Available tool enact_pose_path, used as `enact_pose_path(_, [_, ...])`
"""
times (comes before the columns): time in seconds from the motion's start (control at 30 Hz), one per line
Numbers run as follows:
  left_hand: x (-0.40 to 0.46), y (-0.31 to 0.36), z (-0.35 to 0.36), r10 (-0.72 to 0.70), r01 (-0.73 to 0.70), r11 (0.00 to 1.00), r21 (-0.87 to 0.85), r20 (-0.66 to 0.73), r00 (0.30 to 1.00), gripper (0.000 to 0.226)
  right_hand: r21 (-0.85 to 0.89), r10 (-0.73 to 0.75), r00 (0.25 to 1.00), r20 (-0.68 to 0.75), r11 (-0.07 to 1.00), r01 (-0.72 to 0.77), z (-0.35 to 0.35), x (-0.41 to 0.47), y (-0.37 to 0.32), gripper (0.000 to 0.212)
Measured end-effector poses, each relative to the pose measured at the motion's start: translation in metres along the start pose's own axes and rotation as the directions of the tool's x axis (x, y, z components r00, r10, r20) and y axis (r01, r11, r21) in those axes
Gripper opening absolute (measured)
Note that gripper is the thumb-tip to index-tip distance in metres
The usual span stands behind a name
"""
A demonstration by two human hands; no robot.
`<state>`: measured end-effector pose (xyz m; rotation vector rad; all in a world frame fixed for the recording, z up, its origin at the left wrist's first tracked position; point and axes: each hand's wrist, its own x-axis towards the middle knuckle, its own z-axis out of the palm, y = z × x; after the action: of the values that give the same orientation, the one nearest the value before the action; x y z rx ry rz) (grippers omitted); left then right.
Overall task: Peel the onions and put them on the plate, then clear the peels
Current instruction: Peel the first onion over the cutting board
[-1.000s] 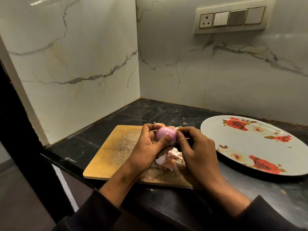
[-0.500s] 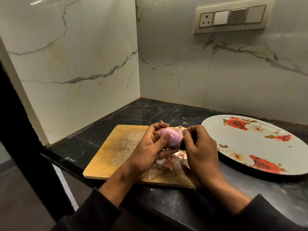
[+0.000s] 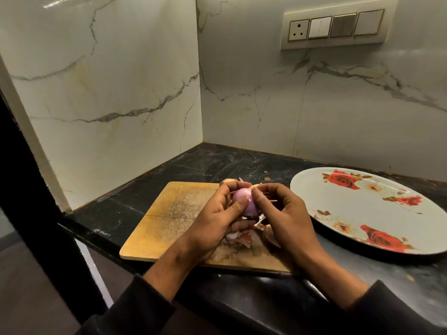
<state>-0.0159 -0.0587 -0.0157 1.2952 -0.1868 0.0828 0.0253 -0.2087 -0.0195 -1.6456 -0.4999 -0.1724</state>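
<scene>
Above the cutting board (image 3: 169, 218), the left hand (image 3: 215, 218) cups the pink onion (image 3: 243, 201), thumb across it; the right hand (image 3: 280, 213) pinches its skin with curled fingers, beside the plate (image 3: 362, 213)

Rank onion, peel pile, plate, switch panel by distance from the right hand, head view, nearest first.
From the right hand:
1. Onion, touching its fingers, just left.
2. Peel pile, on the board beneath.
3. Plate, to the right.
4. Switch panel, high on the back wall.

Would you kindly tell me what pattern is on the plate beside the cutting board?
The plate is white with red roses, seen in the head view.
</scene>
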Motion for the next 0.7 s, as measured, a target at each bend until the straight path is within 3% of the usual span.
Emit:
enact_pose_path(0.13, [0.000,0.001,-0.001,0.020,-0.020,1.000,-0.001,-0.022,1.000,0.038,0.122,0.089,0.992,0.089,0.988,-0.100,-0.009,0.003,-0.005,0.025])
enact_pose_path(0.3, [0.000,0.000,-0.001,0.028,-0.028,0.999,0.026,-0.019,0.999,0.038,0.002,0.027,1.000,-0.006,1.000,-0.027,-0.014,0.004,-0.005,0.006])
enact_pose_path(0.5, [0.000,-0.003,-0.003,0.076,-0.076,0.989,0.127,0.008,0.997,0.050,-0.415,-0.267,0.961,-0.067,0.883,0.216,-0.007,0.001,0.000,0.022])
enact_pose_path(0.7, [-0.002,0.000,-0.002,0.070,-0.073,0.988,0.132,0.034,0.997,0.049,-0.435,-0.267,0.961,-0.066,0.875,0.213,-0.004,0.001,0.000,0.032])
